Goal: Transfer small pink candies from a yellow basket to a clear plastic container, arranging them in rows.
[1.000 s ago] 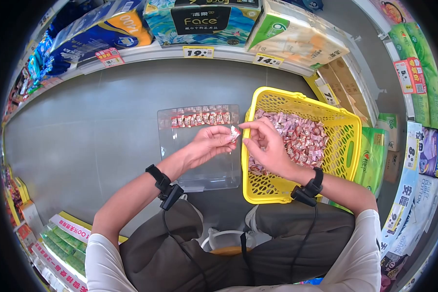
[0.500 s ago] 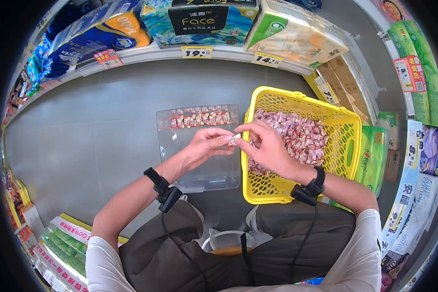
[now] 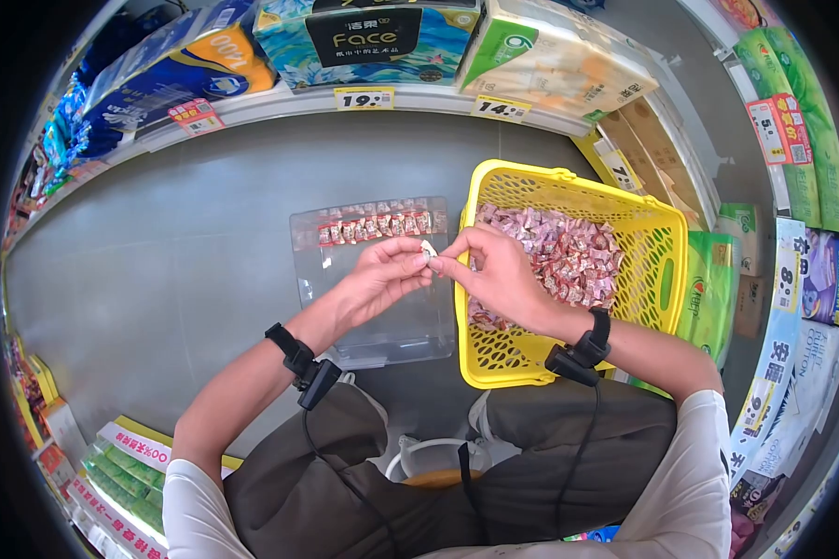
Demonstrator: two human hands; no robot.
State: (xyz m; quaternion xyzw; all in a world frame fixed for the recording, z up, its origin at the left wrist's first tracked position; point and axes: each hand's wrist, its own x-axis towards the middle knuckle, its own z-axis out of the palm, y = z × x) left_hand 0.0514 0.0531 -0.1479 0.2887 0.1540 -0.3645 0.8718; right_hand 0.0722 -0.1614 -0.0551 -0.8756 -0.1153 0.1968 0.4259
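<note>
A small wrapped candy (image 3: pixel 428 250) is pinched between both hands, above the right edge of a clear plastic box (image 3: pixel 382 321). My left hand (image 3: pixel 385 275) has its thumb and forefinger closed on the candy from the left. From the right, my right hand (image 3: pixel 496 272) pinches it too, with the wrist side over the yellow basket. Rows of red and white wrapped candies (image 3: pixel 375 227) lie along the far side of the clear box. Many pink and red wrapped candies (image 3: pixel 569 256) fill part of the yellow basket (image 3: pixel 667 219).
Tissue packs (image 3: pixel 368 42) stand on the shelf ahead, above price tags (image 3: pixel 364 98). Green packs (image 3: pixel 708 289) are right of the basket. More shelves with goods run along the right and lower left. A stool (image 3: pixel 435 458) shows between the person's legs.
Both hands have shifted slightly left with the candy, whose pale end now points up between the fingers. The right fingers have closed in toward the left ones. The whole view has shifted a little.
</note>
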